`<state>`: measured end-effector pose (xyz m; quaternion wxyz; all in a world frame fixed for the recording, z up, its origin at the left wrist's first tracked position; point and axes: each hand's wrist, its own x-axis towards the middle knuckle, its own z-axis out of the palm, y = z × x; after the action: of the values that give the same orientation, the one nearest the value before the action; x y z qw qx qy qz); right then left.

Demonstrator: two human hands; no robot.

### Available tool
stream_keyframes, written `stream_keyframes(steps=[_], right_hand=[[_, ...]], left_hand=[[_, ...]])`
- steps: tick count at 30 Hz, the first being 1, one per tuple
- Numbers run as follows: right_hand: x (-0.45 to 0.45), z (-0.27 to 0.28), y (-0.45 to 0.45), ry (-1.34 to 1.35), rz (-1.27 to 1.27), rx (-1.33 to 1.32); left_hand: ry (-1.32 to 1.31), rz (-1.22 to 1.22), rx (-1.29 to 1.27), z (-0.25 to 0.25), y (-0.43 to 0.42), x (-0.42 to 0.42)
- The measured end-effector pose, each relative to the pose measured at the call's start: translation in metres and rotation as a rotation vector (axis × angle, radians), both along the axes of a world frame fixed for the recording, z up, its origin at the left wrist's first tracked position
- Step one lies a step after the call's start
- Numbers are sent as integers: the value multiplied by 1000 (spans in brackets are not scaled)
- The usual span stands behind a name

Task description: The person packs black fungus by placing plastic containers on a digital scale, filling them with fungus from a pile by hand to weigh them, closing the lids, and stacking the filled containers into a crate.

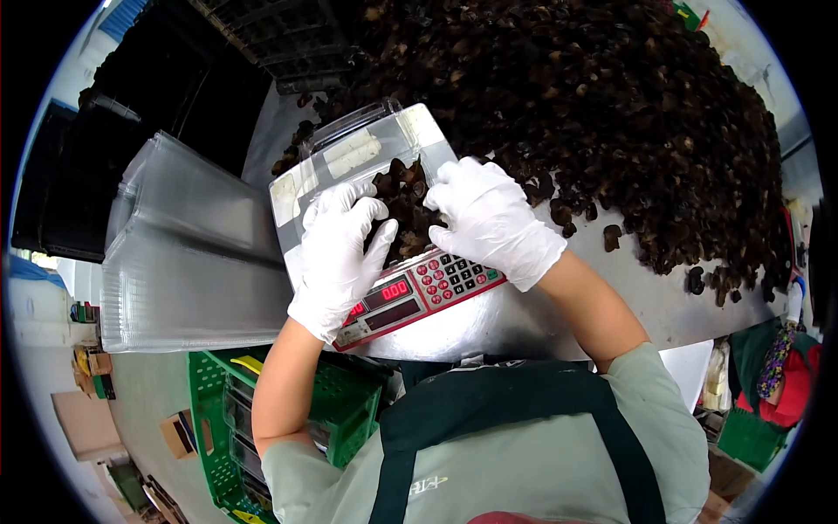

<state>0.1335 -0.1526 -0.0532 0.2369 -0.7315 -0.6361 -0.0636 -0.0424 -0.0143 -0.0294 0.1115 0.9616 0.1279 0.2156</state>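
My left hand (pixel 341 253), in a white glove, bends its fingers around the left side of a small heap of dark brown mushrooms (pixel 404 210), which look like wood ear. From the right, my gloved right hand (pixel 491 214) closes its curled fingers on the same heap. The mushrooms lie in a clear plastic box (pixel 406 129), whose edges are partly hidden by my hands. Beneath the box is a digital scale (pixel 423 301) with a red-edged keypad panel. Its lit red display reads 0.00, partly covered by my left hand.
A large pile of dark mushrooms (pixel 602 113) covers the back and right of the metal table (pixel 489 327). Stacked clear plastic boxes (pixel 188 288) stand at left. Black crates (pixel 175 79) sit behind them. A green basket (pixel 205 419) is below the table's front edge.
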Motion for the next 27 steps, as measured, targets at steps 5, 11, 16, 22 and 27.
stream_keyframes(steps=[5,11,16,22,27], right_hand=[[9,-12,10,44,-15,-19],[28,-16,-10,1436,113,16],[35,-29,-15,1835,307,157],[57,-23,-91,1425,11,103],[93,-34,-286,951,-459,-17]], left_hand=[[5,3,-29,3,-4,-5],[31,20,-97,3,-7,-9],[13,-13,-98,13,-15,-5],[-176,41,-62,29,6,-18],[-280,176,-152,36,33,-50]])
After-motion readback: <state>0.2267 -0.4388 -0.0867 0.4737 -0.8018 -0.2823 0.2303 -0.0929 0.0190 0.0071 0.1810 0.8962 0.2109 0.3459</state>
